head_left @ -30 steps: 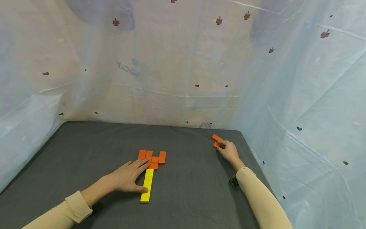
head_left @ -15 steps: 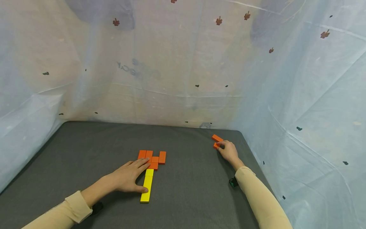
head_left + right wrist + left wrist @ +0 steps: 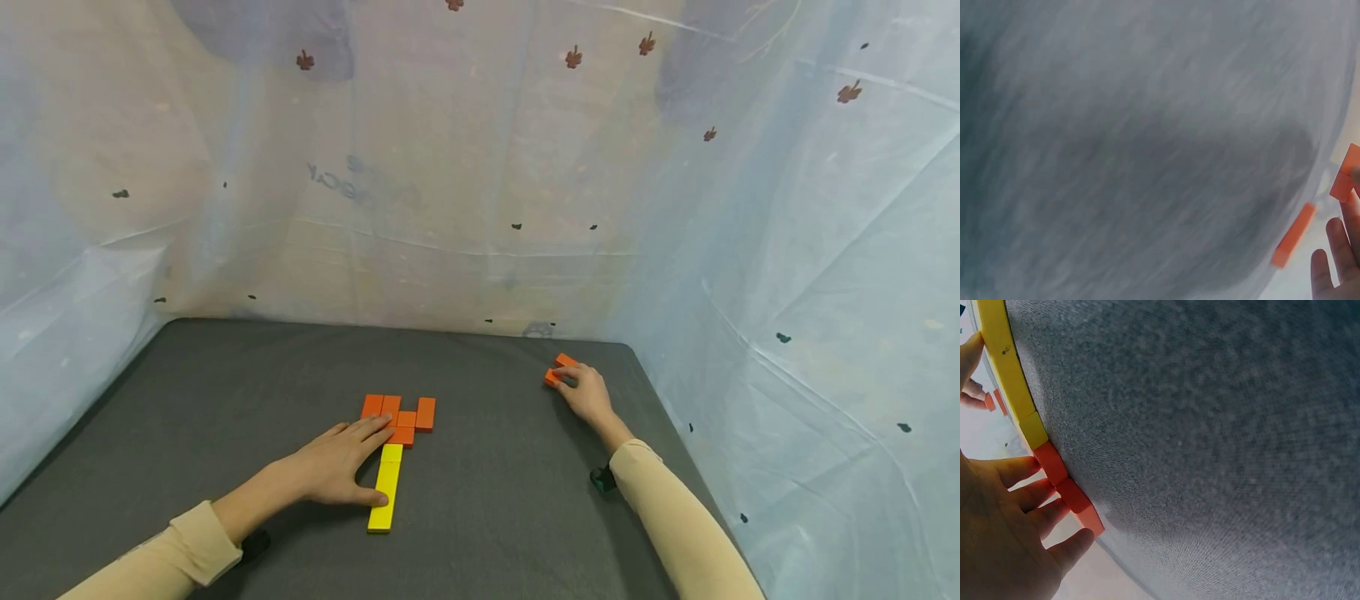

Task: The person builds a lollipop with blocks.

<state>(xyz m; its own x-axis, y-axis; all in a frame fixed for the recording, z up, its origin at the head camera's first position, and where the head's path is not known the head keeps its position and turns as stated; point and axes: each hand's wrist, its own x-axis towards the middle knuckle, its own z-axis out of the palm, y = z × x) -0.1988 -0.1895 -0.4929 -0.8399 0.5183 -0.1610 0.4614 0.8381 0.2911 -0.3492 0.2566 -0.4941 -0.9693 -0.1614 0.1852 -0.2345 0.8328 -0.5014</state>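
Observation:
Flat orange blocks [image 3: 406, 419] lie side by side left of the middle of the table, with one orange block [image 3: 426, 412] standing out at their right. A long yellow block [image 3: 383, 518] and a short yellow block [image 3: 392, 452] run in a line toward me below them. My left hand [image 3: 333, 467] is spread, its fingertips on the orange blocks and its thumb on the long yellow one. At the far right, my right hand [image 3: 588, 398] pinches a small orange block [image 3: 1345, 175] between thumb and fingers. Beside it on the table lies a longer orange block [image 3: 1294, 236].
Dark grey cloth covers the table [image 3: 487, 500], whose right edge runs close to my right arm. Translucent plastic sheeting [image 3: 420, 167] with leaf shapes hangs behind the table and along both sides.
My right hand has moved a little to the left with the small orange block, away from the longer block's near side. The left hand has stayed in place.

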